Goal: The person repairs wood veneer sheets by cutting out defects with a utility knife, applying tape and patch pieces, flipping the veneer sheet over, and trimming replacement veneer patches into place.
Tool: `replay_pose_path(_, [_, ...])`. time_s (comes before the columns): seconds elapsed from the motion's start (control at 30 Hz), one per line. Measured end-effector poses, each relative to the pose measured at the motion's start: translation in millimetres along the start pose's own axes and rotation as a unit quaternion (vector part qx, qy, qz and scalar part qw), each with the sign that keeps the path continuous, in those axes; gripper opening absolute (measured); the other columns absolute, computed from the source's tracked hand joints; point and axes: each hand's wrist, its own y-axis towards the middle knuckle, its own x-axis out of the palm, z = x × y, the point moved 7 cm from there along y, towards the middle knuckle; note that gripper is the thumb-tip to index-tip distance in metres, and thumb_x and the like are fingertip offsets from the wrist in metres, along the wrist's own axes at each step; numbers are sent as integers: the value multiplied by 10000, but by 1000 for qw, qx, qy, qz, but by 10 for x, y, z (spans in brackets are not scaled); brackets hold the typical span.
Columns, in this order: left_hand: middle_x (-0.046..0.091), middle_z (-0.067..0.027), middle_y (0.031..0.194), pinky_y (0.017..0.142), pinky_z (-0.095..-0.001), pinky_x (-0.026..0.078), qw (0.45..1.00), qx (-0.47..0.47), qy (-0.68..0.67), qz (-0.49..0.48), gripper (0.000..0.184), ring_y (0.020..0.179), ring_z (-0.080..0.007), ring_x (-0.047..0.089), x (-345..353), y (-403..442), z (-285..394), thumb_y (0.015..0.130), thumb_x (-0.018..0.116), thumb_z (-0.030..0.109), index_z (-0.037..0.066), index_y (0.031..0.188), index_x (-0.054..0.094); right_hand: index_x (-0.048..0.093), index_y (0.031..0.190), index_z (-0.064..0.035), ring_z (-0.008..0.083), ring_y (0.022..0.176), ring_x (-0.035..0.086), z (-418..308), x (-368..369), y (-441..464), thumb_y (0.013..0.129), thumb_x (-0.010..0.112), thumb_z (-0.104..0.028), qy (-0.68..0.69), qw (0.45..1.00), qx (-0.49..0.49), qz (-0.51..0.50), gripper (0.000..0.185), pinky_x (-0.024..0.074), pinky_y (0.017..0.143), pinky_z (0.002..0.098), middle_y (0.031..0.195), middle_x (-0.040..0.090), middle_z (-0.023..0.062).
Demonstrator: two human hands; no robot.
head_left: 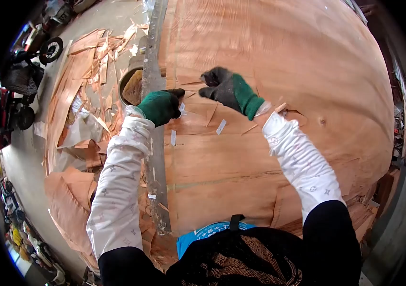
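Observation:
A broad sheet of reddish wood veneer point(241, 157) spreads before me, with a knot and several slivers of veneer on it. My left hand point(162, 106), in a green and black glove, is closed at the sheet's left side; what its fingers hold, if anything, is hidden. A white strip point(182, 109) shows right beside those fingers. Over the sheet, my right hand point(229, 89) in a matching glove has thumb and fingers apart, with nothing visible between them. Nearer to me lie two small white strips point(221, 127), point(173, 137) on the veneer.
A grey metal edge point(155, 162) runs along the sheet's left side. Beyond it stands a round container point(123, 88) with a brownish lump point(133, 88) inside. Torn veneer scraps point(69, 100) cover the floor at left. Parked motorbikes point(26, 71) stand farther left.

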Motion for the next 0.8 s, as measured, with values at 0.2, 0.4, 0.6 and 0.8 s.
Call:
replay_pose_path(0.2, [551, -149, 1297, 922, -362, 467, 1000, -4, -19, 9, 231, 1098, -303, 580, -17, 17, -25, 723, 693, 204, 36, 881, 703, 612, 1172, -117, 274, 877, 649, 44, 363, -70, 828, 647, -110, -226, 969, 20, -99, 346, 518, 715, 371, 996, 644, 144])
replay_pose_path(0.4, [573, -177, 1261, 894, -361, 482, 996, 25, -62, 51, 203, 1082, -291, 596, 6, -49, -68, 736, 704, 190, 53, 886, 703, 482, 1268, -133, 339, 1020, 612, 23, 623, -182, 862, 588, -158, -392, 887, 29, -244, 420, 528, 779, 424, 1122, 553, 156])
replay_pose_path(0.6, [686, -104, 965, 764, -314, 534, 860, -164, -416, 246, 108, 884, -205, 662, -157, -517, -245, 838, 650, 35, 25, 944, 666, 554, 1114, -128, 318, 964, 640, 56, 643, -184, 885, 572, -222, -382, 908, 1, -174, 249, 521, 726, 454, 1064, 592, 139])
replay_pose_path(0.8, [668, -140, 808, 487, -324, 548, 624, -281, -671, 286, 152, 607, -224, 649, 231, -228, -205, 865, 631, 52, 34, 1013, 604, 496, 1185, -117, 333, 994, 628, 59, 649, -180, 873, 590, -182, -373, 907, 16, -193, 332, 538, 740, 450, 1101, 572, 158])
